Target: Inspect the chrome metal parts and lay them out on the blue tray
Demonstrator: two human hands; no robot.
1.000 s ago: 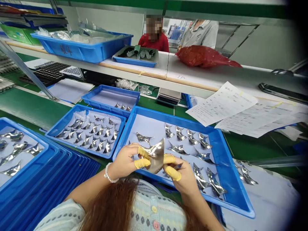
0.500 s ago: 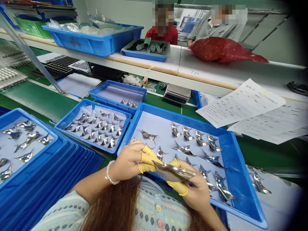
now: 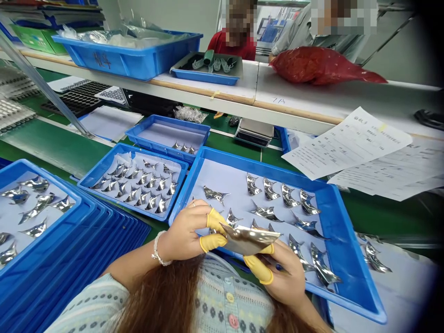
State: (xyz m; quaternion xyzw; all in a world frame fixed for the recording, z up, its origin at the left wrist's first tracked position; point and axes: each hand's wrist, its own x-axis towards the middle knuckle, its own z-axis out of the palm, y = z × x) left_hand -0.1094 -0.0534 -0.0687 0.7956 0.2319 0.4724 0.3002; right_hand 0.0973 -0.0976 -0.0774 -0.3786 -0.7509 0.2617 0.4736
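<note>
Both my hands hold up a curved, mirror-polished metal piece (image 3: pixel 249 239) by its edges, just above the near rim of a large blue tray (image 3: pixel 263 169). My left hand (image 3: pixel 185 231) pinches it from the left, and my right hand (image 3: pixel 277 273) supports it from the right. Yellow finger cots cover the gripping fingers. Several similar shiny winged pieces (image 3: pixel 215 194) lie on the tray's pale liner, beyond and beside my right hand. My hair hides part of my forearms.
A blue tray of several pieces (image 3: pixel 132 150) and a smaller one (image 3: pixel 166 121) stand left of the large tray, with stacked blue trays (image 3: pixel 104 240) at near left. Printed papers (image 3: pixel 347 143) lie at right. A shelf above holds a red bag (image 3: pixel 322 67); two co-workers stand beyond.
The metal piece has turned from nearly upright to lying flatter between my fingers. My hands have shifted slightly, and the whole view has tilted and moved a little since the earliest frame.
</note>
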